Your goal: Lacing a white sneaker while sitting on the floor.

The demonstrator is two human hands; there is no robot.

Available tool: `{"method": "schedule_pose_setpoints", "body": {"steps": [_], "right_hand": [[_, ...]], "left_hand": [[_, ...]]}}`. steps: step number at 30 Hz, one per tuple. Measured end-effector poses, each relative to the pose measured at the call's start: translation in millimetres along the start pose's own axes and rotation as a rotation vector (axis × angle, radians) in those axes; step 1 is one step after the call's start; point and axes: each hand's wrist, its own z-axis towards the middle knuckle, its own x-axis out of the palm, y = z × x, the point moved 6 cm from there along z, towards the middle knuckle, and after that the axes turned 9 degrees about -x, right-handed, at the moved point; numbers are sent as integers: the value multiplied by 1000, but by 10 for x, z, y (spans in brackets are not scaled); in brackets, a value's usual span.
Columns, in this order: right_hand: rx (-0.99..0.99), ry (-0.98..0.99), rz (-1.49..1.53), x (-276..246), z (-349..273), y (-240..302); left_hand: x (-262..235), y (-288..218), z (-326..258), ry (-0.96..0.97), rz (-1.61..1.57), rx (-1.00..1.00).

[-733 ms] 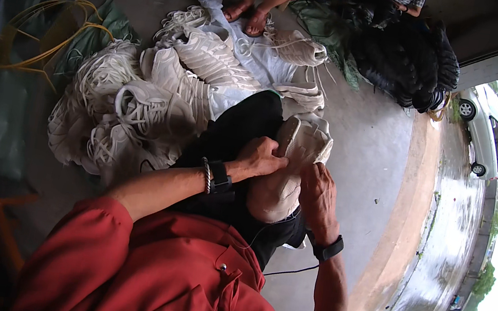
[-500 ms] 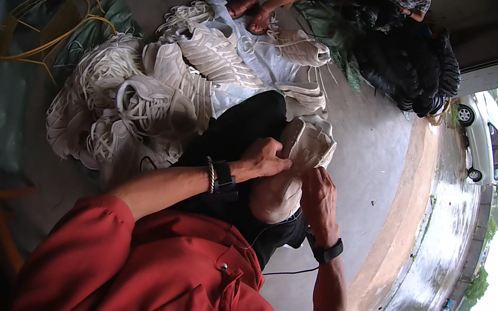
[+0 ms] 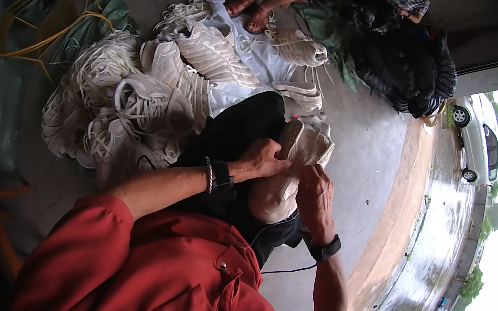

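A cream-white sneaker (image 3: 273, 198) rests across my dark-trousered thighs, toe toward me. From the left, my left hand (image 3: 262, 159) is closed, thumb and fingers pinching at the middle of the shoe's upper. My right hand (image 3: 316, 202) is closed too, its fingertips pressed together at the shoe's right side. Whatever those right fingertips grip is too small or hidden to make out. A thin dark cord (image 3: 290, 269) runs beside the shoe and below my right wrist.
A heap of pale sneakers (image 3: 142, 99) with laces lies ahead and left, partly on white sheeting (image 3: 280, 67). Beyond it are a person's sandaled feet (image 3: 258, 19). A pile of black shoes (image 3: 395, 68) is at far right, a yellow wire frame (image 3: 50, 32) at far left.
My right hand has shifted slightly left along the shoe's side, its fingertips now nearer my left hand. The left hand and the shoe hold nearly the same place.
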Motion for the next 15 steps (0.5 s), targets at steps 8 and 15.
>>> {"method": "schedule_pose_setpoints", "body": {"steps": [8,15], "right_hand": [[209,14,-144,-27,-68,-97],[156,-34,-190,96,-129,-142]], "left_hand": [[20,-22,-15,52,36,-48],[37,-60,-67,68,-21,-18]]}}
